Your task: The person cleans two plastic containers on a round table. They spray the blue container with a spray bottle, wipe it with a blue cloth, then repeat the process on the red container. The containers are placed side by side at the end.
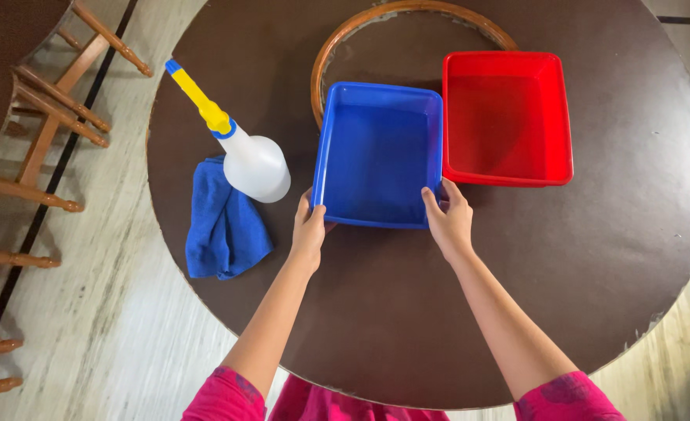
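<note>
Starting at the left, wooden chairs (45,117) stand on the pale floor beside the round dark brown surface (407,327). On that surface a blue cloth (220,222) lies crumpled, and a white spray bottle (255,164) with a yellow and blue nozzle lies tipped on its side, its body touching the cloth's upper edge.

My left hand (308,230) has its grip closed over the near left corner of the blue tray (377,152), thumb over the rim and fingers curled below where I cannot see them. The tray sits flat in the middle of the surface, empty, its far end overlapping a round wooden hoop (407,15). My right hand (448,218) holds the near right corner the same way, fingers resting on the rim and thumb along the inside edge.

To handle this well, I judge both grips should stay level and matched, so that the shallow tray does not twist or tip. The tray's right wall is just beside the empty red tray (508,117), perhaps touching it, so I would mind that edge to keep from nudging the red one. On the left, the spray bottle lies near enough that a sideways move could knock it.
</note>
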